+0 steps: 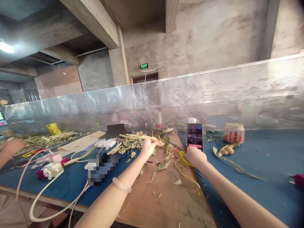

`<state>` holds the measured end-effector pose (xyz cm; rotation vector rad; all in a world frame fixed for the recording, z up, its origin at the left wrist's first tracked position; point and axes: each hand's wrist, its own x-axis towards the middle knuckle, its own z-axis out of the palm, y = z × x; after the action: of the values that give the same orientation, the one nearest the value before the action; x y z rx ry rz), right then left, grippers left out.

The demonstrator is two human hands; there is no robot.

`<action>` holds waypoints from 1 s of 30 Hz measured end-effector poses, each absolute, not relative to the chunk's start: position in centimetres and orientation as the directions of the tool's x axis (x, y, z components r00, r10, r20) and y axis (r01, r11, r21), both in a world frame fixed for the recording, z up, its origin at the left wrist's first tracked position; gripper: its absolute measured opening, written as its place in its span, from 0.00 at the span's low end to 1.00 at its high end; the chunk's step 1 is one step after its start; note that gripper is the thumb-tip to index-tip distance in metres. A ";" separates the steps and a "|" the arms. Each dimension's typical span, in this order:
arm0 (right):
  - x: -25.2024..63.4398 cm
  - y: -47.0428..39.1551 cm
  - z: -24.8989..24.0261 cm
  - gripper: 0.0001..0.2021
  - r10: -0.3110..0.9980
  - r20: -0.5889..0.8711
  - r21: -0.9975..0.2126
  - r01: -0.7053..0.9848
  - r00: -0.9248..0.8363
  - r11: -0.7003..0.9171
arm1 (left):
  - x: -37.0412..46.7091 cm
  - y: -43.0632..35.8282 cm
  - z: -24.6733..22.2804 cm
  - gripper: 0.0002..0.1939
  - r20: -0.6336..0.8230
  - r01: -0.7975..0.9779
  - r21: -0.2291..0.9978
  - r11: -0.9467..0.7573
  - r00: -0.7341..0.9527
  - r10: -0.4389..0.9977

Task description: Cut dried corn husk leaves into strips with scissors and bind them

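My left hand [149,148] is closed, pinching a pale dried plant stalk with leaves [154,138] above the brown board. Fingers of my right hand [196,156] are wrapped round scissors [186,160] with yellow handles. The scissors' dark blades point left toward the dried leaves [169,147], just right of my left hand. A heap of dried, curled plant pieces [130,145] lies beside and behind my left hand. Loose leaf scraps [163,166] are scattered on the wooden board [147,202] below both hands.
A phone [195,143] stands upright behind my right hand, with a jar [234,133] farther right. A perforated metal screen [133,107] runs along the back. At left are cables, a power adapter [55,170], and another person's hand [13,148] near more dried plants.
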<state>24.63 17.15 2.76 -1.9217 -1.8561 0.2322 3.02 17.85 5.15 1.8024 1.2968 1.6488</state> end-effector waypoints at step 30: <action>22.1 16.5 3.0 0.12 0.898 0.431 -0.776 0.473 -0.084 0.417 | 2.2 17.5 6.9 0.10 0.465 -0.102 0.883 -0.459 0.053 0.884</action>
<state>22.10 16.51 3.04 -1.2019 -1.7177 0.5583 2.20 17.50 6.94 1.5170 0.8200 1.5296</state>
